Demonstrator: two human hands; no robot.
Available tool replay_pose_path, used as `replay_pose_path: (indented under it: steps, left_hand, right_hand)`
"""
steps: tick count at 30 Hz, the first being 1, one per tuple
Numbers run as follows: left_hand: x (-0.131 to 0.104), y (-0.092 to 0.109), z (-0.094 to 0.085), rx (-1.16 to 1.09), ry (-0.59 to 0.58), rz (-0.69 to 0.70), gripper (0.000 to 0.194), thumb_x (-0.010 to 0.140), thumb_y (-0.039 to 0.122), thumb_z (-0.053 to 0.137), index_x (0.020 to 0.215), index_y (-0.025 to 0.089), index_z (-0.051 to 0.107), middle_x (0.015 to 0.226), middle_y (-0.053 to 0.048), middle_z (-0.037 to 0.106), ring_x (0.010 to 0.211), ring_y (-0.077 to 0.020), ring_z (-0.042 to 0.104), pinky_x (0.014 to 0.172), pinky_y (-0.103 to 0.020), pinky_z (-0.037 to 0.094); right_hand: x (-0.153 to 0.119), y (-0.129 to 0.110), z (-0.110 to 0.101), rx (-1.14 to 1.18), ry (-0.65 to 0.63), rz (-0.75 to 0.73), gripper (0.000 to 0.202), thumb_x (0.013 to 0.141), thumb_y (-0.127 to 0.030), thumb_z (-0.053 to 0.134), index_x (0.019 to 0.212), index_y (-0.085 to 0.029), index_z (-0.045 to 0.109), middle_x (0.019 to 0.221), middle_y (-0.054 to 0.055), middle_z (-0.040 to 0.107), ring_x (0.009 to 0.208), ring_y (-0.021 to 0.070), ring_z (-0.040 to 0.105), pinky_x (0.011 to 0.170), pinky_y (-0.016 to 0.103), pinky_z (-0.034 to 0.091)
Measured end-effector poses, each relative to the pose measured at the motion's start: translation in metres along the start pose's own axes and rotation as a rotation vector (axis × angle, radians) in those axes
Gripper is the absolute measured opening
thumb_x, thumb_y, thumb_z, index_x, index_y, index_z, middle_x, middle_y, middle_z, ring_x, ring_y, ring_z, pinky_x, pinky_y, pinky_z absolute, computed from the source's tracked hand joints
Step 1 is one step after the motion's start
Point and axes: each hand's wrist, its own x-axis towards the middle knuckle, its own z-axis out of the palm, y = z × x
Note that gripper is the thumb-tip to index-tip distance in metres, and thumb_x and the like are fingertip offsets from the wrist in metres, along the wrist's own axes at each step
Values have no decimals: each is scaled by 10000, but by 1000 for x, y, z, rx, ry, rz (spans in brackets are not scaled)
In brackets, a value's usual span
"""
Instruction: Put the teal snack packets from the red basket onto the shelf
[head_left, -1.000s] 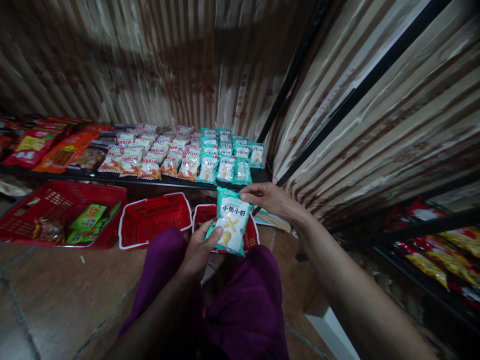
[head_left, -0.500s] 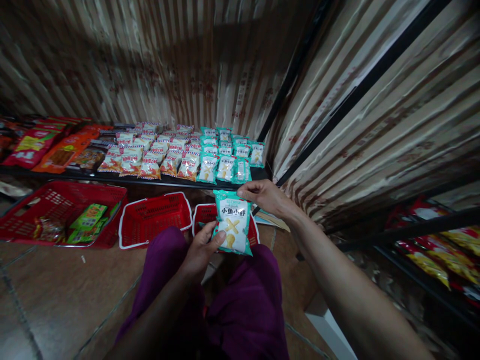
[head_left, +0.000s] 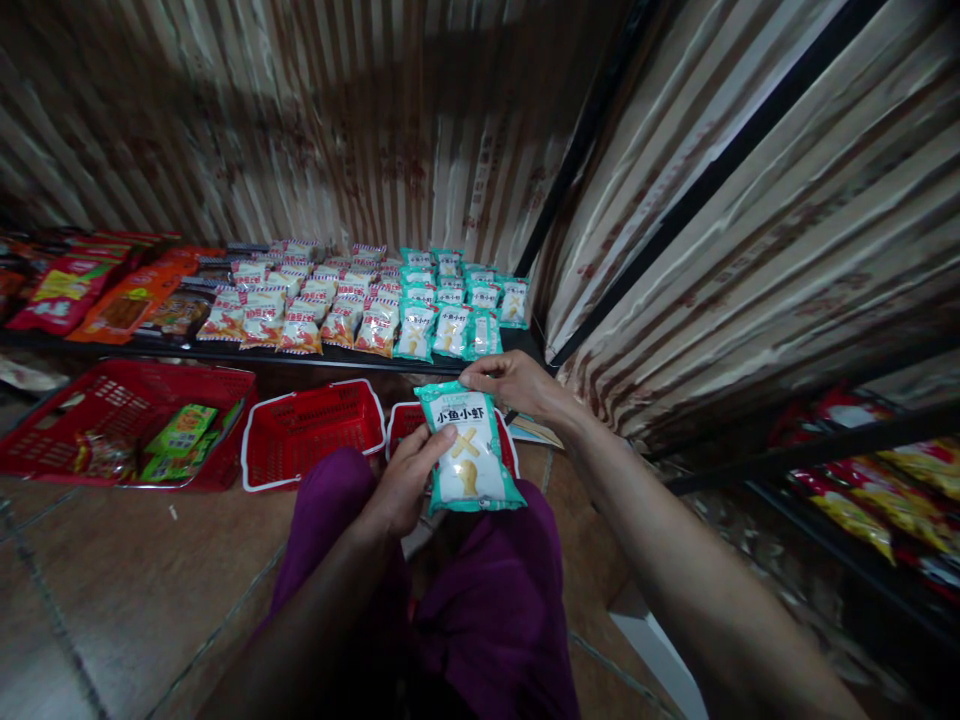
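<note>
- Holds a green-and-white packet (head_left: 474, 470) above the lap, near the front edge of the black shelf (head_left: 527, 347) and partly hiding a red basket (head_left: 401, 425) behind.
- Clamps the packet's left side in the left hand (head_left: 406, 480) — thumb across the printed front, other fingers mostly hidden behind.
- Pinches the packet's top edge with the right hand (head_left: 519, 384), thumb and fingertips together on the film; impossible to make out the fingers behind.
- Compared with half a second ago, shows the packet's lower end swung rightward, the left thumb higher on its front, the right hand shifted slightly leftward.
- Suggests, as a judgement, an adjusted hold rather than a release — grasped at two places, hence likely steady despite soft film.
- Shows matching green packets (head_left: 452, 328) in place on the shelf, just beside striped-edge packets (head_left: 262, 320).
- Farther left, below the shelf, shows a white-rimmed basket (head_left: 311, 435) and a larger basket (head_left: 56, 450) with green packs (head_left: 180, 430) inside.
</note>
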Motion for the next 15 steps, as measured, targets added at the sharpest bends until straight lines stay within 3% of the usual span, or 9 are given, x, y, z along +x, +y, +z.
replay_pose_path:
  steps: [5,11,15]
  left_hand:
    - [11,-4,-3,-120,96,37,433,694,379,732,1042,148,616,976,-98,717,867,-260,684,785,-367,552]
    - [27,-1,-8,-194,198,161,424,743,354,693,1093,138,592,1028,-97,705,898,-241,682,843,-366,542]
    - [33,-4,-10,-202,215,234,447,739,369,701,1109,148,586,1066,-94,695,944,-239,672,876,-358,528]
  right_hand:
    - [-18,8,5,128,200,-44,475,744,-602,586,973,-192,657,773,4,654,645,118,561,592,246,438]
    - [-64,27,25,230,307,101,467,704,-627,623,884,-197,652,873,45,675,796,168,609,695,280,480]
    - [-80,33,45,437,270,174,441,615,-547,748,881,-211,643,766,-2,648,694,143,610,667,270,503]
